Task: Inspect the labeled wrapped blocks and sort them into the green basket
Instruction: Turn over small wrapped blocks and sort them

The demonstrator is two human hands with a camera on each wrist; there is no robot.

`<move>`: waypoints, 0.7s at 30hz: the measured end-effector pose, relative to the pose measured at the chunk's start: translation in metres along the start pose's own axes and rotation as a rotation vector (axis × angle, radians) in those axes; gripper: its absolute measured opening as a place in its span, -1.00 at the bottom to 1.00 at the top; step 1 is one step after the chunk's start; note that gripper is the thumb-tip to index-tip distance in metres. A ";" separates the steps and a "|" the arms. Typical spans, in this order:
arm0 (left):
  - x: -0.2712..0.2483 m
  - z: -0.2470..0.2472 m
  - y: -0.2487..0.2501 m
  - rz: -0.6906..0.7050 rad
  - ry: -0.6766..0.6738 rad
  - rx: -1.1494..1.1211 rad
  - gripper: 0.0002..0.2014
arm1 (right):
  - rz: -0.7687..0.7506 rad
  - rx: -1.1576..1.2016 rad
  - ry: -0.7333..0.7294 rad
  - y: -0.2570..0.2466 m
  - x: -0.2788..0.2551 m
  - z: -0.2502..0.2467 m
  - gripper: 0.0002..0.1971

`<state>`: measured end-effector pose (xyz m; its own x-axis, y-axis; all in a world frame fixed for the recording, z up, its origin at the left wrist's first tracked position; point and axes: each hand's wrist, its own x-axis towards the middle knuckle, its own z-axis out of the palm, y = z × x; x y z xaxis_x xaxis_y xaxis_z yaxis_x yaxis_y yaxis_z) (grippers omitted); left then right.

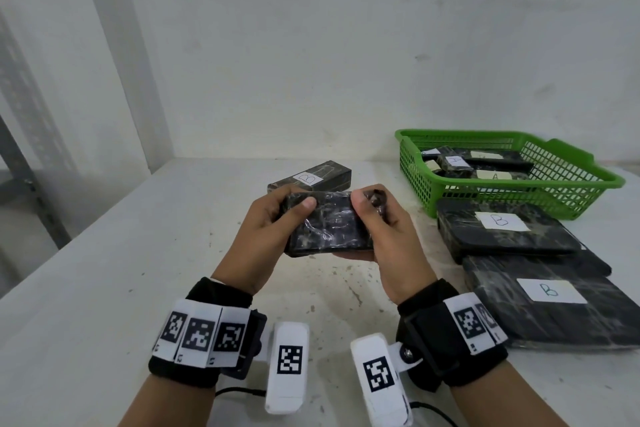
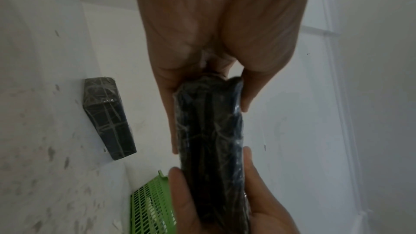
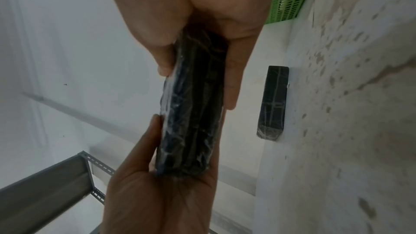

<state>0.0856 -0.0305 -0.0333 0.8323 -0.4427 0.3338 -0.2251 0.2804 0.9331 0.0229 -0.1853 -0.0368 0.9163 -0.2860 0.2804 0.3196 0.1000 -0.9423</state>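
Observation:
Both hands hold one dark marbled block wrapped in clear film above the white table, its label not showing. My left hand grips its left end, thumb on top; my right hand grips the right end. The wrist views show the same block edge-on between thumbs and fingers. The green basket stands at the back right with several blocks labelled A inside. A block labelled B lies just behind my hands.
Two larger flat blocks labelled B lie on the right of the table, in front of the basket. A grey metal shelf frame stands at the left. White walls close the back.

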 end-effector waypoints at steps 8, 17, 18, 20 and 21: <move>0.000 0.002 -0.003 0.008 0.017 0.061 -0.70 | 0.048 0.055 -0.012 0.000 -0.002 0.003 -0.68; -0.002 -0.001 0.000 -0.050 -0.066 -0.036 -0.54 | 0.018 0.083 0.030 0.005 -0.002 0.005 -0.76; -0.001 -0.001 -0.001 -0.036 -0.062 -0.030 -0.54 | 0.028 0.092 0.023 0.005 -0.002 0.003 -0.75; 0.000 -0.001 -0.002 -0.014 -0.041 -0.023 -0.55 | 0.048 0.112 -0.018 0.003 0.000 0.001 -0.66; 0.000 -0.001 -0.001 -0.008 -0.030 -0.028 -0.55 | 0.059 0.125 -0.047 0.002 0.001 0.000 -0.58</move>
<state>0.0867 -0.0299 -0.0347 0.8181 -0.4708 0.3302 -0.2036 0.2998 0.9320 0.0242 -0.1856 -0.0388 0.9438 -0.2314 0.2361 0.2896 0.2342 -0.9281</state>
